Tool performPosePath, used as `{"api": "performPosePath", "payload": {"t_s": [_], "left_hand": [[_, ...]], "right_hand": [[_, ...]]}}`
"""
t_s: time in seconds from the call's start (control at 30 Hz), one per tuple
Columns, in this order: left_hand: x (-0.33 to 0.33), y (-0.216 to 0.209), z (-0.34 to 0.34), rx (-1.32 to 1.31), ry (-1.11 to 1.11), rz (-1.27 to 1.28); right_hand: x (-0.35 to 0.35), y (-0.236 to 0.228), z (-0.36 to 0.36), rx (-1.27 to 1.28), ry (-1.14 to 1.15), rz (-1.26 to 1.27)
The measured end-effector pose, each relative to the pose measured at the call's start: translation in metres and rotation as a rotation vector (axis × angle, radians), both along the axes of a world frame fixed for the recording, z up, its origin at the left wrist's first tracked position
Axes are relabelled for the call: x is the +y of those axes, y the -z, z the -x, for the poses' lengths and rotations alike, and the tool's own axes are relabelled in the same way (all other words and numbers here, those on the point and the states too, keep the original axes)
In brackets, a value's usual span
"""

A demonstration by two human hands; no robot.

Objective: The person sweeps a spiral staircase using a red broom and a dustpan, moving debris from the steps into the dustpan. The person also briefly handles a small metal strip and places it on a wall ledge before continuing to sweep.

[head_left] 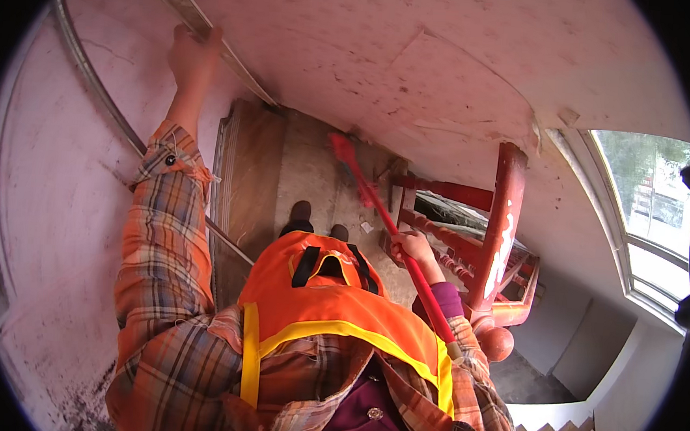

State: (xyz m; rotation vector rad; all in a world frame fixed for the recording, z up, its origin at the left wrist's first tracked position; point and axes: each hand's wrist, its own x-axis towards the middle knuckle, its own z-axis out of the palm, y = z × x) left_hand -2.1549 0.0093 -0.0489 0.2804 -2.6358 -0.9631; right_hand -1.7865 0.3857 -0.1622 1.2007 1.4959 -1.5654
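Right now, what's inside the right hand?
A long red pole shows on both sides of the right hand; the gripped stretch is covered and cannot be seen.

Red pole (430,296), orange plaid shirt (165,244)

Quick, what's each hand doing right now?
Left hand: up at the pale strip; can't tell if it's gripping.
Right hand: closed, holding the long red handle.

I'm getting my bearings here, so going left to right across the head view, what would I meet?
Left hand → dark shoes → right hand closed around a red pole → worn red post → window.
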Motion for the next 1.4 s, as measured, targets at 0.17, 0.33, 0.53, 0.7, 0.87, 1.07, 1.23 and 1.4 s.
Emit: {"api": "performPosePath", "payload": {"t_s": [0.17,0.33,0.53,0.7,0.87,1.07,1.23,1.4], "left_hand": [[-0.008,0.051,0.041,0.106,-0.030,0.051],[-0.032,0.070,0.093,0.126,-0.033,0.142],[-0.047,0.055,0.119,0.282,-0.001,0.294],[-0.044,0.048,0.129,0.229,-0.089,0.306],[-0.047,0.053,0.150,0.266,-0.073,0.365],[-0.062,0.090,0.166,0.009,-0.035,0.401],[-0.045,0.107,0.141,0.027,-0.129,0.059],[0.082,0.108,-0.057,-0.245,0.603,-0.058]], "right_hand": [[-0.004,-0.001,0.002,0.014,0.174,0.107],[-0.003,0.001,0.006,-0.134,0.545,0.421],[-0.022,-0.034,0.014,-0.079,0.504,0.420],[-0.038,-0.070,0.022,0.054,0.434,0.457],[-0.044,-0.082,0.016,0.196,0.471,0.579],[-0.050,-0.085,0.017,0.540,0.146,0.304],[-0.049,-0.125,0.044,1.008,-0.444,-0.723],[-0.042,-0.175,0.064,1.191,-0.057,-0.187]]}}
